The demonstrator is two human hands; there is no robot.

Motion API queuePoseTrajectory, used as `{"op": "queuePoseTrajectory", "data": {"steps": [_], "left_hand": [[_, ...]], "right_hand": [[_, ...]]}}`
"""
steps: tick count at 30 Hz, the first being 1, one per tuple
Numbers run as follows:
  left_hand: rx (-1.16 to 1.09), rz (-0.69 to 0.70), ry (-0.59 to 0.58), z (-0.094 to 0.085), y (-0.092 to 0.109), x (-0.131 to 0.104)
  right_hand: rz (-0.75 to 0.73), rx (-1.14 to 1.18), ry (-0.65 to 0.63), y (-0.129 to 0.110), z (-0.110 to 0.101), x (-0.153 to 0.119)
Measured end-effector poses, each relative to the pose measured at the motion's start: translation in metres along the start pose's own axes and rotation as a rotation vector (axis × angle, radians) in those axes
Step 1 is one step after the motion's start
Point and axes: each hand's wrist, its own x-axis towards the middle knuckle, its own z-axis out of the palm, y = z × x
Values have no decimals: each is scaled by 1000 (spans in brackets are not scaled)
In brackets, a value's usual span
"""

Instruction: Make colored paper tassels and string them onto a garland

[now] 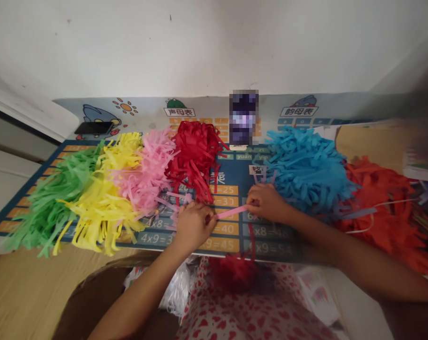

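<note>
Nearest you, a heart-print garment [214, 321] lies below the near edge of the multiplication-table mat [237, 175], the landmark throughout. Fringed paper bundles line the mat: green [58, 198], yellow [104, 205], pink [148, 170] and crimson [196, 146] from its left end to its middle; blue [309, 170] and orange-red [380, 203] toward its right. Over the mat's middle, your left hand [196, 224] and right hand [268, 204] are apart, each with fingers closed on a narrow pink strip [231, 211]. The action appears to be drawing the strip straight; any shift of grip calls for level, gentle tension. Printed mat shows between crimson and blue, giving modest sideways room; the near edge lies close below your wrists.
</note>
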Motion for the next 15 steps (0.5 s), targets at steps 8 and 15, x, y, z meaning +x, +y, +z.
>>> {"op": "queuePoseTrajectory", "data": {"steps": [8, 15], "left_hand": [[197, 357, 139, 3, 2, -4], [292, 461, 277, 9, 17, -1]], "right_hand": [[-471, -346, 130, -16, -12, -9], [-653, -485, 129, -22, -11, -6]]}}
